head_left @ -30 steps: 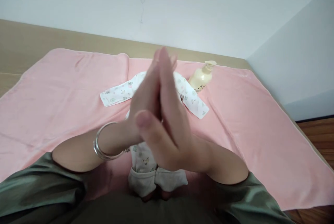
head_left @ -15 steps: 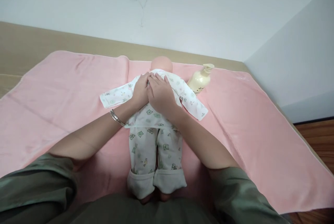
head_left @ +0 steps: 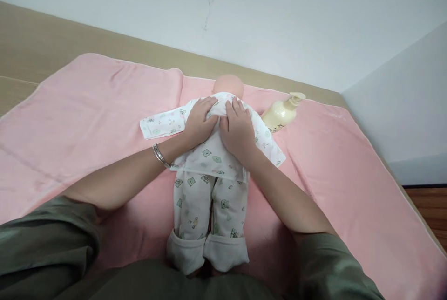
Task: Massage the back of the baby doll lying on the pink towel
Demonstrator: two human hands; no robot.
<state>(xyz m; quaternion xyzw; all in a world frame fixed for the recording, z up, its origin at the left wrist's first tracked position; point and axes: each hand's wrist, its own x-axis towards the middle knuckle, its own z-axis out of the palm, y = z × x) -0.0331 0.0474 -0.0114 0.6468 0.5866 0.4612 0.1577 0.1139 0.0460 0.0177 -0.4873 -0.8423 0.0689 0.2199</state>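
A baby doll (head_left: 228,85) lies stretched out, its head at the far end and its feet towards me. It wears a white printed top (head_left: 213,155) and matching trousers (head_left: 193,204) with turned-up cuffs. My left hand (head_left: 201,122) rests flat on the left side of the top's upper part, fingers extended. On the right side of the top lies my right hand (head_left: 238,128), also flat with fingers stretched out. A strip of cloth shows between the two hands. The doll's face and its hands are hidden.
Under the doll spreads a pink blanket (head_left: 349,188) over a wooden surface (head_left: 35,34). A cream pump bottle (head_left: 282,112) stands right of the doll's shoulder, close to the sleeve. A pale wall (head_left: 279,25) rises behind, and brown wooden flooring (head_left: 428,209) shows at the right.
My hands were together over the middle of the doll's top; now they are apart, left hand to the left, right hand to the right. The camera view has tilted slightly.
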